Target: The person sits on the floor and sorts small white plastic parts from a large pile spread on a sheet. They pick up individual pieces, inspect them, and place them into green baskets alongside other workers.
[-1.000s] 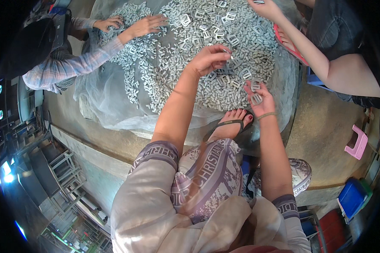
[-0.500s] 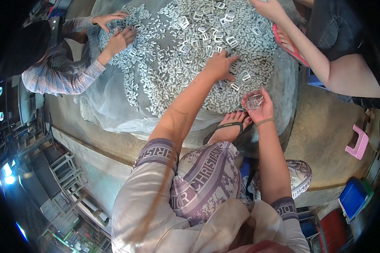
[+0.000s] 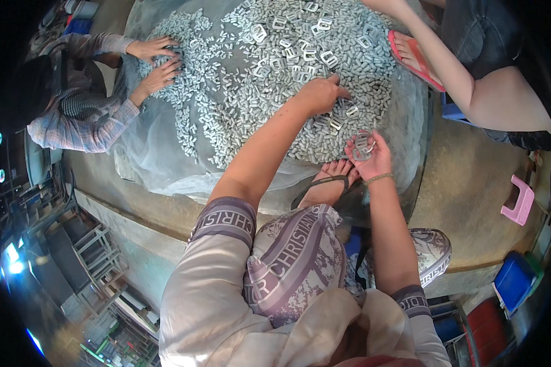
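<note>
A wide heap of small grey capsule-shaped pieces [image 3: 251, 116] covers the sheet in front of me, with flat metal slide buckles [image 3: 303, 73] scattered over it. My left hand [image 3: 323, 96] reaches onto the heap, palm down, near some of these buckles. Two of its fingers point apart and the others are partly hidden; nothing shows in its grasp. Above the heap's near right edge, my right hand [image 3: 372, 158] is turned palm up. Its fingers curl around a few metal buckles [image 3: 362, 145]. A loose buckle [image 3: 335, 125] lies on the pieces between my hands.
At the left, a co-worker's hands [image 3: 159, 64] work in the heap. Another person's arm [image 3: 438, 61] and sandalled foot [image 3: 413, 58] are at the right. My own foot [image 3: 327, 183] rests at the sheet's near edge. A pink stool [image 3: 519, 200] stands on the right floor.
My left hand has shifted slightly and its fingers are less spread. My right hand has tilted, turning the buckles in it. The co-worker's hands have moved left and closer together.
</note>
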`<action>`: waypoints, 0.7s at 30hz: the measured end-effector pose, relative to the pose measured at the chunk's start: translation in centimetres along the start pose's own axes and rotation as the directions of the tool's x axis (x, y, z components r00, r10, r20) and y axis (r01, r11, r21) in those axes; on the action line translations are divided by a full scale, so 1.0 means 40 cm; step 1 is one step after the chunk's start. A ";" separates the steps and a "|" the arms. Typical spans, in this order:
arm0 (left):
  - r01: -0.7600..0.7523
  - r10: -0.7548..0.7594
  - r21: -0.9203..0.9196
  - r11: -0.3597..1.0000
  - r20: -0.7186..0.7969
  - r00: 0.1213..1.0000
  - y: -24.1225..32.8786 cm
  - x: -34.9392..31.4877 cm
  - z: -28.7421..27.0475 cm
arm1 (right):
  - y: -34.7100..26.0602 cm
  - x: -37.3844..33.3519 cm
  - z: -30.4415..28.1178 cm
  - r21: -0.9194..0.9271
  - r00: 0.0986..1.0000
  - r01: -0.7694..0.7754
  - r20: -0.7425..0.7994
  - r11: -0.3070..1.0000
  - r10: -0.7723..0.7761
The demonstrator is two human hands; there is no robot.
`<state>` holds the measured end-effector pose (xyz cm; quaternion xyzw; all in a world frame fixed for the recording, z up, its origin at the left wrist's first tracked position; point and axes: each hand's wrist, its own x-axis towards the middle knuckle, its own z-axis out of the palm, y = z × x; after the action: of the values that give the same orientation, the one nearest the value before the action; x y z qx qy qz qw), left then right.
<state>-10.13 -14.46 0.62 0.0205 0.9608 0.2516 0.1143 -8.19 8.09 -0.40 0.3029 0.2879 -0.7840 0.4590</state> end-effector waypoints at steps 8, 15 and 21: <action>-0.166 0.075 -0.396 0.903 -0.237 0.969 0.061 -0.024 -0.022 | -0.003 -0.003 0.016 0.070 0.996 0.022 0.079 0.997 -0.027; -0.104 0.049 -0.344 0.933 -0.164 0.985 0.104 -0.019 -0.021 | -0.008 0.013 -0.024 0.162 0.996 -0.004 0.088 0.987 -0.010; -0.085 0.084 0.001 0.996 -0.180 0.980 0.060 -0.003 0.066 | -0.001 0.006 -0.054 0.169 0.994 0.015 0.100 0.986 -0.032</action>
<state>-9.45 -11.10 -0.43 0.0380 0.9646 0.2604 0.0166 -7.84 9.55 -1.97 0.2966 0.2006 -0.8252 0.4369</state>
